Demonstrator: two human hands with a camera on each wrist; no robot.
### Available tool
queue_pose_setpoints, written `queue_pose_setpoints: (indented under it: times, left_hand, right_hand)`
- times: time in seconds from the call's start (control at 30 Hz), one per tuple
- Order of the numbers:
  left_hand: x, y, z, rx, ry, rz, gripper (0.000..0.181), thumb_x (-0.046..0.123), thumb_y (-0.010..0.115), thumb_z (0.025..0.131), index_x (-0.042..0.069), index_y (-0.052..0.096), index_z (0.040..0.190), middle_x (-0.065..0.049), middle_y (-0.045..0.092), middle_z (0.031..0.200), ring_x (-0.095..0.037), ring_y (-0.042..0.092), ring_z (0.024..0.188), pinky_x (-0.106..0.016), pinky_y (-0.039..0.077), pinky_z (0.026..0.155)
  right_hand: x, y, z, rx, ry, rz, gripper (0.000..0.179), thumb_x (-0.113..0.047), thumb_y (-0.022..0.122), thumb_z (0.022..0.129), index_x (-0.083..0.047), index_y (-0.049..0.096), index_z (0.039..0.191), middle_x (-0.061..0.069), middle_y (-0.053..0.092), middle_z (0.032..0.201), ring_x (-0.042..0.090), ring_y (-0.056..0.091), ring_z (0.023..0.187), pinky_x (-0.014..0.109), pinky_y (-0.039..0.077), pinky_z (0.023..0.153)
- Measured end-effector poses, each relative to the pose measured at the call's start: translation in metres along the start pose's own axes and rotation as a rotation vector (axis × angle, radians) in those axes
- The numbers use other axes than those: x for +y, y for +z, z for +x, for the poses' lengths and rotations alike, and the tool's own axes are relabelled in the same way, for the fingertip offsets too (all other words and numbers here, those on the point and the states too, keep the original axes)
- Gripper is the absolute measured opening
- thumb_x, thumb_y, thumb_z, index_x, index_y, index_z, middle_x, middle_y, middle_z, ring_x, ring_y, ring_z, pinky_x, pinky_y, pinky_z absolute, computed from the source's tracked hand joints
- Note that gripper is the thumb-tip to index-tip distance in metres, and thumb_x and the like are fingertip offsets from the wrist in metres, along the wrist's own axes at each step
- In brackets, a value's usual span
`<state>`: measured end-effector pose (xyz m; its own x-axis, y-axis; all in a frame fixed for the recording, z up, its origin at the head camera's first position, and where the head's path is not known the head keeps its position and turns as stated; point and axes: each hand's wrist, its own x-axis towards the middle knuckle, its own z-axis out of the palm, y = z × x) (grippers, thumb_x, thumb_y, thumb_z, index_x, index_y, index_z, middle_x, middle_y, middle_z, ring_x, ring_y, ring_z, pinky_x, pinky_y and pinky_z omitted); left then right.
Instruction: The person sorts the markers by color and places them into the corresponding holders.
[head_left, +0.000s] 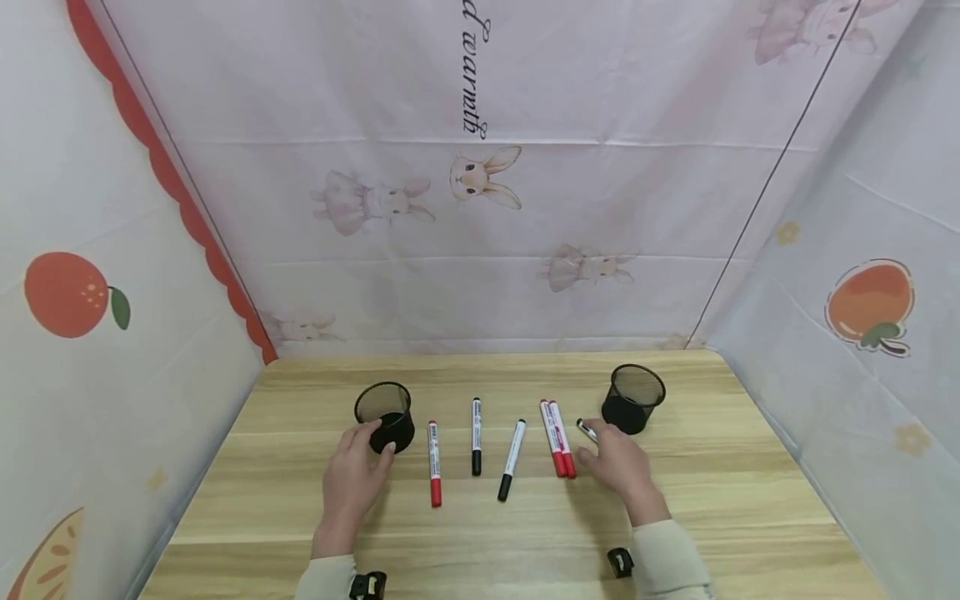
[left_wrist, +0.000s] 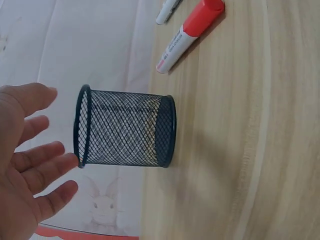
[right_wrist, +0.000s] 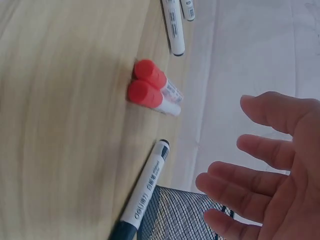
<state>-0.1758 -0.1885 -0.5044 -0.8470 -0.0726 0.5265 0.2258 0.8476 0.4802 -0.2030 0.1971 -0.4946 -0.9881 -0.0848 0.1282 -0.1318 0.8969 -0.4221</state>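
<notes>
My left hand (head_left: 354,477) is beside a black mesh pen cup (head_left: 393,431), its fingers and thumb spread. In the left wrist view, the fingertips come right at the rim of that upright cup (left_wrist: 127,129). My right hand (head_left: 621,468) hovers with parted fingers over a black-capped white marker (head_left: 587,430), which it partly hides in the head view. The right wrist view shows this marker (right_wrist: 146,189) lying on the table, with nothing between the fingers. Behind it stands a second black mesh pen cup (head_left: 630,412).
Between the hands, a red-capped marker (head_left: 434,465), two black-capped markers (head_left: 476,437) (head_left: 512,460) and a touching pair of red-capped markers (head_left: 558,439) lie on the wooden table (head_left: 525,542). Printed cloth walls (head_left: 480,250) enclose the back and sides.
</notes>
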Motion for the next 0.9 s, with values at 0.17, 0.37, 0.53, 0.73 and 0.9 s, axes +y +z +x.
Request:
queue_pose_setpoints:
  times: [0.17, 0.37, 0.53, 0.73, 0.9]
  left_hand:
    - [-0.005, 0.001, 0.001, 0.017, -0.037, -0.057, 0.045, 0.018, 0.073, 0.080, 0.002, 0.059, 0.119, -0.020, 0.054, 0.117, -0.032, 0.063, 0.071, -0.043, 0.050, 0.053]
    - [-0.007, 0.003, 0.004, 0.018, -0.093, -0.157, 0.048, 0.017, 0.072, 0.082, 0.000, 0.055, 0.123, -0.024, 0.049, 0.123, -0.041, 0.052, 0.106, -0.054, 0.046, 0.079]
    - [-0.011, 0.009, 0.003, -0.018, -0.159, -0.242, 0.058, 0.020, 0.071, 0.083, 0.001, 0.047, 0.132, -0.026, 0.037, 0.134, -0.043, 0.036, 0.121, -0.060, 0.034, 0.092]
    - [-0.014, 0.014, 0.001, -0.025, -0.222, -0.283, 0.067, 0.025, 0.070, 0.083, 0.003, 0.039, 0.138, -0.022, 0.029, 0.144, -0.040, 0.027, 0.129, -0.059, 0.025, 0.099]
    - [-0.016, 0.015, 0.005, -0.005, -0.262, -0.305, 0.073, 0.027, 0.071, 0.083, 0.004, 0.033, 0.141, -0.021, 0.025, 0.146, -0.038, 0.023, 0.132, -0.057, 0.022, 0.102]
  right_hand:
    - [-0.005, 0.006, 0.000, 0.033, -0.006, 0.072, 0.052, -0.023, 0.071, 0.079, -0.003, 0.056, 0.124, 0.019, 0.059, 0.114, 0.035, 0.058, 0.098, 0.051, 0.048, 0.074]
    - [-0.010, 0.010, 0.000, 0.016, 0.009, 0.100, 0.052, -0.023, 0.071, 0.080, -0.003, 0.054, 0.125, 0.019, 0.060, 0.112, 0.036, 0.058, 0.097, 0.051, 0.048, 0.073]
    - [-0.012, 0.017, -0.003, 0.014, 0.021, 0.144, 0.051, -0.022, 0.072, 0.080, -0.004, 0.055, 0.124, 0.019, 0.062, 0.105, 0.033, 0.060, 0.089, 0.047, 0.048, 0.068]
    - [-0.015, 0.031, -0.007, 0.061, -0.005, 0.217, 0.042, -0.015, 0.071, 0.079, -0.003, 0.059, 0.117, 0.019, 0.063, 0.099, 0.028, 0.063, 0.081, 0.044, 0.050, 0.067]
    - [-0.022, 0.039, -0.008, 0.083, 0.003, 0.291, 0.041, -0.010, 0.071, 0.078, -0.001, 0.060, 0.116, 0.014, 0.064, 0.095, 0.022, 0.064, 0.076, 0.040, 0.049, 0.065]
